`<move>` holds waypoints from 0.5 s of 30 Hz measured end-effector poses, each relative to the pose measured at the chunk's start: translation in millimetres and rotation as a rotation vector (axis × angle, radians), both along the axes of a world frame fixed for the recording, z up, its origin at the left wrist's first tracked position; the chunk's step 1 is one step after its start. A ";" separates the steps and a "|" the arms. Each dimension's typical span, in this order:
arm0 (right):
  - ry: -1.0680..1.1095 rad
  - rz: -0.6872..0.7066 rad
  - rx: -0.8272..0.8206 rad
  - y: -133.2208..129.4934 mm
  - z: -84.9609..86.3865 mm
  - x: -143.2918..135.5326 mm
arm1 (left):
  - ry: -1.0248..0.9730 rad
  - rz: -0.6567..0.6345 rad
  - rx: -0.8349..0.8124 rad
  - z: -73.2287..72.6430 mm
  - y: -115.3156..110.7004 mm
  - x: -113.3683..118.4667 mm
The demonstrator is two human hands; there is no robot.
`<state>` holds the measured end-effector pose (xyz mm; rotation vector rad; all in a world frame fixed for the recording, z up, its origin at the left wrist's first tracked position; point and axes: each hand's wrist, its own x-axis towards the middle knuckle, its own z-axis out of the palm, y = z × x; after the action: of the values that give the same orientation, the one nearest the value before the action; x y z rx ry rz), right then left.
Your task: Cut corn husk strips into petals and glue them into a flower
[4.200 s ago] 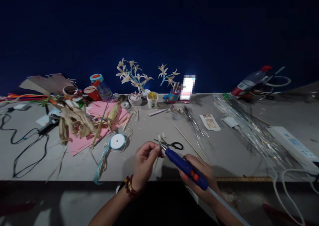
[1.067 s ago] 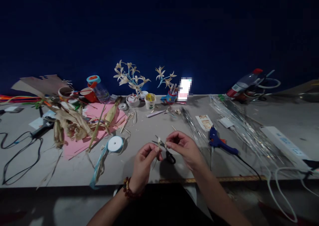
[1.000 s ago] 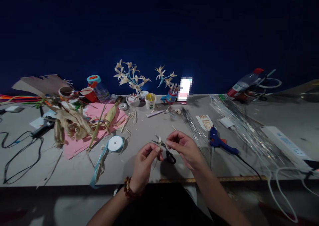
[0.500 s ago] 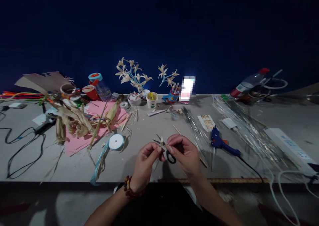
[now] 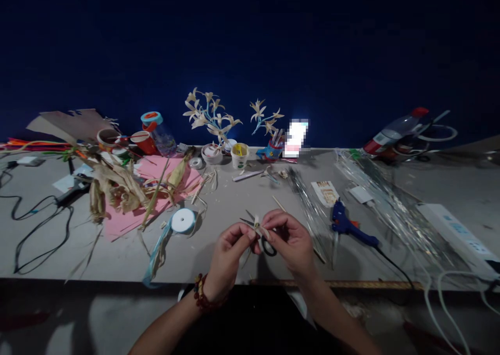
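Near the table's front, my left hand and my right hand meet with fingers pinched on a small pale husk flower. Its petals show between the fingertips of both hands. Dark scissors lie on the table just behind and beneath the hands, partly hidden, with the blades pointing up and left. To the left is a white spool with blue ribbon. Farther back stand two branches of pale flowers, a larger one and a smaller one.
Dried husks lie over pink paper at left. Thin wires, a blue glue gun and a power strip are at right. Cups, a bottle and a bright phone line the back.
The view has shifted slightly. The petals of the small husk flower now show more spread between my fingertips; both hands stay pinched in nearly the same place.
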<state>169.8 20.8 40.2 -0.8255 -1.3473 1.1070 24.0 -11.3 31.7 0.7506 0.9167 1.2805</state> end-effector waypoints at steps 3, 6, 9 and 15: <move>-0.006 -0.004 0.032 0.2 -1.2 -0.1 | -0.013 0.000 -0.001 0.8 -0.2 -0.4; -0.024 -0.015 0.065 -0.1 -1.7 -0.8 | -0.032 -0.006 -0.002 1.0 -0.4 -0.7; -0.048 -0.035 0.098 -0.8 -2.3 -1.7 | -0.042 -0.010 -0.003 0.7 -0.3 -0.4; -0.050 -0.063 0.164 -3.0 -4.6 -4.3 | -0.065 -0.021 0.006 -0.2 0.1 -0.5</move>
<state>165.5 17.8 35.6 -0.7736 -1.4240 0.9190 23.5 -11.2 31.5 0.7173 0.8506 1.2826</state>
